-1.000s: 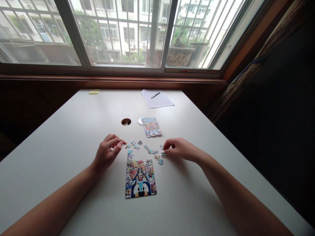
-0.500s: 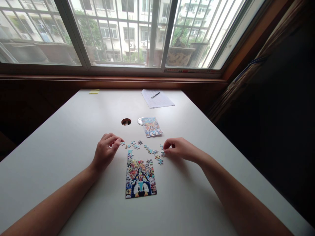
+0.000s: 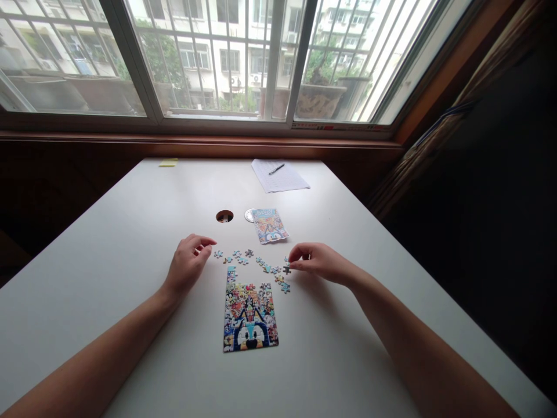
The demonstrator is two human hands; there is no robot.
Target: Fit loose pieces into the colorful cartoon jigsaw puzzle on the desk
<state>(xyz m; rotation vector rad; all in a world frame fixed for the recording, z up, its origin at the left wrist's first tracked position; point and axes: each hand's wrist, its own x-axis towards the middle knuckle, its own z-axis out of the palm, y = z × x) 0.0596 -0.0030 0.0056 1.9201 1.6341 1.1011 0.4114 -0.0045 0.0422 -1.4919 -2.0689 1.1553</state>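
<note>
A partly assembled colourful jigsaw puzzle (image 3: 250, 316) lies on the white table (image 3: 130, 244) in front of me. Several loose puzzle pieces (image 3: 243, 258) are scattered just beyond its top edge. My right hand (image 3: 319, 261) pinches one loose piece (image 3: 286, 269) at the right end of the scatter. To the left of the pieces rests my left hand (image 3: 188, 264), fingers loosely curled and apart, holding nothing, its fingertips close to the leftmost piece (image 3: 218, 253).
A small reference picture (image 3: 270, 225) lies beyond the pieces, next to a round cable hole (image 3: 224, 216) and its lid. Farther back are a paper sheet (image 3: 281, 176) with a pen and a yellow sticky pad (image 3: 167, 163). A window runs behind the table.
My left hand has drawn back left from the pieces and loosened. The right hand has lifted its pinched piece slightly. The view shifted a little.
</note>
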